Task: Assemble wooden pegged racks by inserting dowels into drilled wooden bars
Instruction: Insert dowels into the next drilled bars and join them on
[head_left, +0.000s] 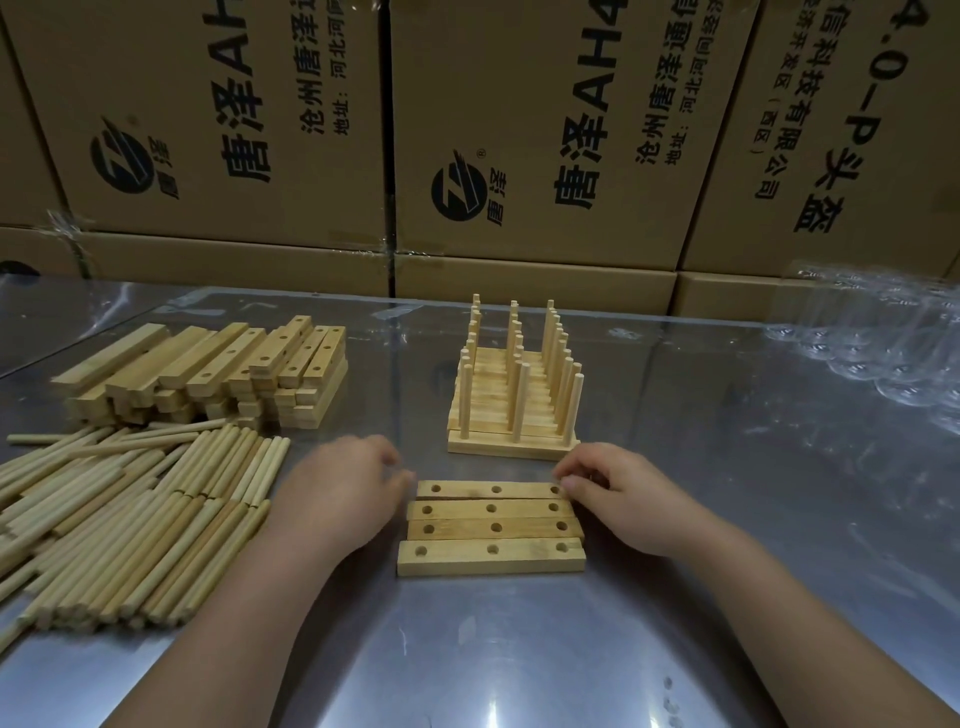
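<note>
Four drilled bars (493, 527) lie flat, side by side and touching, mid-tabletop (727, 519), long sides across the view, three holes each, all holes empty. The nearest bar sits slightly left of the others. Left hand (343, 488) is at the left ends of the bars, motion-blurred; its fingers (387, 454) are loosely bent, tips just beside the left end of the far bar (493, 489). Can't tell if they touch or hold it. Right hand (628, 501) is at the opposite end, fingers (574, 475) bent, tips on the far bar's right end and partly over its right hole; pinching or just pressing, can't tell. Neither hand holds a dowel. Finished racks (511, 400), pegs upright in three rows, are packed together just behind the four bars. Loose dowels (135, 519) lie in a pile at the left, mostly parallel, next to the left forearm. Behind them sits a stack of undrilled-side-up and drilled spare bars (218, 371). Printed cardboard boxes (545, 130) wall off the back edge. Crumpled clear plastic wrap (883, 353) sits at far right.
</note>
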